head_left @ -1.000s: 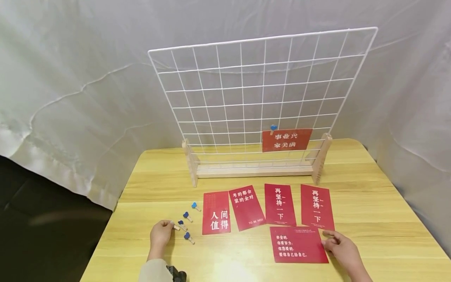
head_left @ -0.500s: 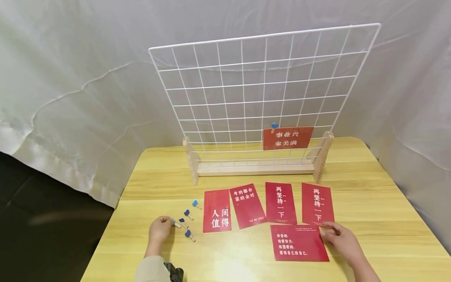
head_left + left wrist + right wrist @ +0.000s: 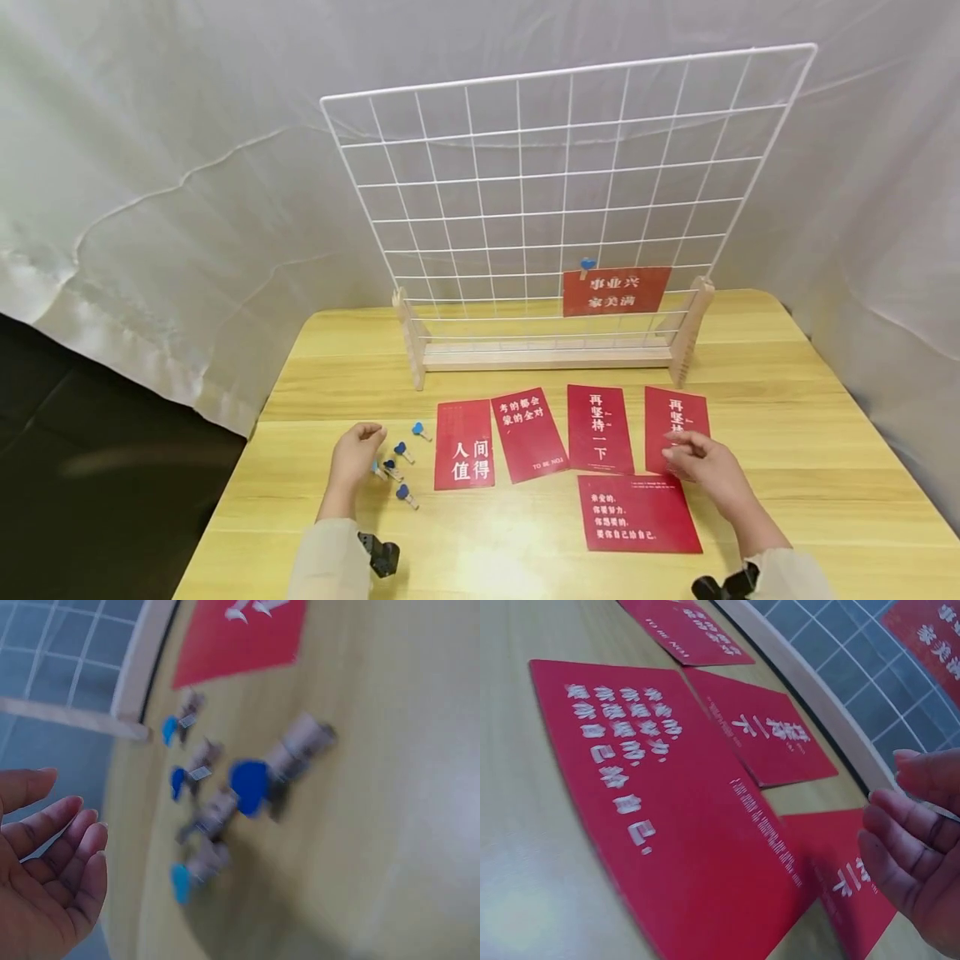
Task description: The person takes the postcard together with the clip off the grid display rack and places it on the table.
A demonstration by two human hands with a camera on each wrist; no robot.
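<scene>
My left hand [image 3: 356, 463] is raised just left of several small wooden clothespins [image 3: 403, 452] with blue heart tops. Its fingers are loosely bent, and the left wrist view shows nothing between the fingertips and thumb. My right hand [image 3: 708, 473] hovers over the rightmost upright red card [image 3: 654, 417], covering part of its white lettering. In the right wrist view its fingers [image 3: 900, 814] are relaxed, with nothing held. A landscape red card [image 3: 637, 529] lies in front, to the left of this hand. More red cards [image 3: 465, 429] lie in a row to the left.
A white wire grid [image 3: 517, 192] stands in a wooden base [image 3: 547, 358] at the back of the table. On it hangs a red card [image 3: 652, 290] by a blue-heart clothespin [image 3: 587, 265]. Pale curtains surround the table on several sides.
My left hand has let go of a light-blue-heart clothespin, leaving it by the others, and moved forward. My right hand has left the landscape card's edge and moved forward over the upright card.
</scene>
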